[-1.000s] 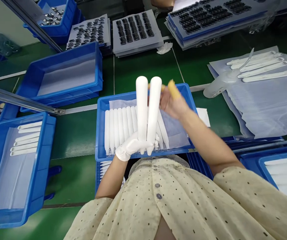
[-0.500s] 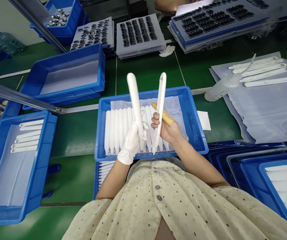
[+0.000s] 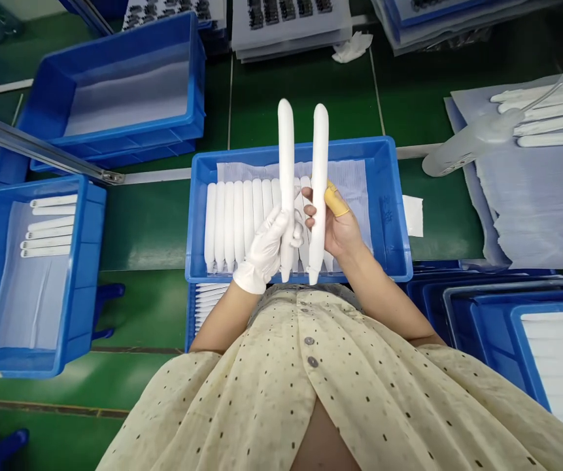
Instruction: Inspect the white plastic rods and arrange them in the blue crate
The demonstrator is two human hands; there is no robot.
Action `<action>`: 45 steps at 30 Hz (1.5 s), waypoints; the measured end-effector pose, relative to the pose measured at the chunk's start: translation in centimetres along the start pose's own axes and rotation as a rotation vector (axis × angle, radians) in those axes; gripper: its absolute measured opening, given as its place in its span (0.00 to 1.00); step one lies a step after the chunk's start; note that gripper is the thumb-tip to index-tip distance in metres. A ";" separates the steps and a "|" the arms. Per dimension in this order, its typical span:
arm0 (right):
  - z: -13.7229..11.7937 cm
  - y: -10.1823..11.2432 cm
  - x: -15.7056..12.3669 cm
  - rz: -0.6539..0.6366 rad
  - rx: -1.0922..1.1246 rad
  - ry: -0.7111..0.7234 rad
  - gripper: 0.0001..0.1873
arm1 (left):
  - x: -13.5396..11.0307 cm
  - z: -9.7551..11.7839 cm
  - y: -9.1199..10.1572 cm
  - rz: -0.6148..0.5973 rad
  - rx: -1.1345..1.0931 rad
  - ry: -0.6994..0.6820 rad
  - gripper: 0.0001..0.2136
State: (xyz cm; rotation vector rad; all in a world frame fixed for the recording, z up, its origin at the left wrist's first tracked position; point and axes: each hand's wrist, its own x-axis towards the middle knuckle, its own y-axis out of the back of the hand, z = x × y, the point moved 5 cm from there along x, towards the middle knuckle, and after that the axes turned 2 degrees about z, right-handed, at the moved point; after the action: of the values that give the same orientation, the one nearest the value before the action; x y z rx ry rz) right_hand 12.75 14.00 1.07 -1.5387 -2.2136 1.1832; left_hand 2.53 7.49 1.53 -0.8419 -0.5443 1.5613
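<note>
My left hand (image 3: 267, 245), in a white glove, is closed round a long white plastic handle shell (image 3: 286, 147) that stands nearly upright. My right hand (image 3: 342, 226), with a yellow cot on its thumb, grips a second white plastic handle shell (image 3: 319, 157). The two shells stand side by side with a narrow gap, smooth rounded faces towards me. Both are held above a blue tray (image 3: 392, 216), where a row of similar white shells (image 3: 235, 222) lies on a pale liner. My hands and the held shells hide part of that row.
At the left, a blue bin (image 3: 78, 288) holds several white pieces. Behind it sits another lined blue bin (image 3: 114, 140). A clear bottle with a thin spout (image 3: 472, 140) stands at the right by white pieces on sheets (image 3: 546, 196). More blue trays (image 3: 487, 333) are low on the right.
The shell in my right hand has turned, from showing its hollow side to its smooth face. My left hand's shell has straightened upright and moved right. The view has tilted downward.
</note>
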 end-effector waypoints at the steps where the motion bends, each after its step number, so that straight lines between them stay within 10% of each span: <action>1: 0.1 0.1 0.1 0.014 0.009 0.001 0.14 | 0.1 0.1 0.1 0.004 -0.017 0.010 0.15; 11: -0.5 0.1 0.7 -0.093 -0.086 -0.041 0.19 | 0.9 0.6 0.9 0.057 0.014 -0.044 0.13; 23: 0.4 1.1 -0.7 -0.174 -0.377 0.235 0.32 | 2.0 -0.8 1.3 0.017 0.035 -0.056 0.17; 34: -1.4 0.7 -4.8 0.022 -1.063 1.068 0.28 | 2.0 -0.9 0.3 -0.375 0.244 -0.030 0.42; 40: -3.5 1.3 -3.7 -0.008 -0.812 0.928 0.20 | 1.6 -0.6 0.1 -0.252 0.434 -0.111 0.34; 45: -8.0 -0.7 -2.3 0.020 -0.603 0.776 0.40 | -0.1 -0.2 0.5 -0.051 0.763 -0.237 0.25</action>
State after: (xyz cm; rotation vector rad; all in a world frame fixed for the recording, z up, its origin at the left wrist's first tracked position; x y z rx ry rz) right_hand 17.80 15.94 7.47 -1.7867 -2.0388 -0.1575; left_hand 2.41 7.26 1.07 -0.0636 -0.0993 1.6510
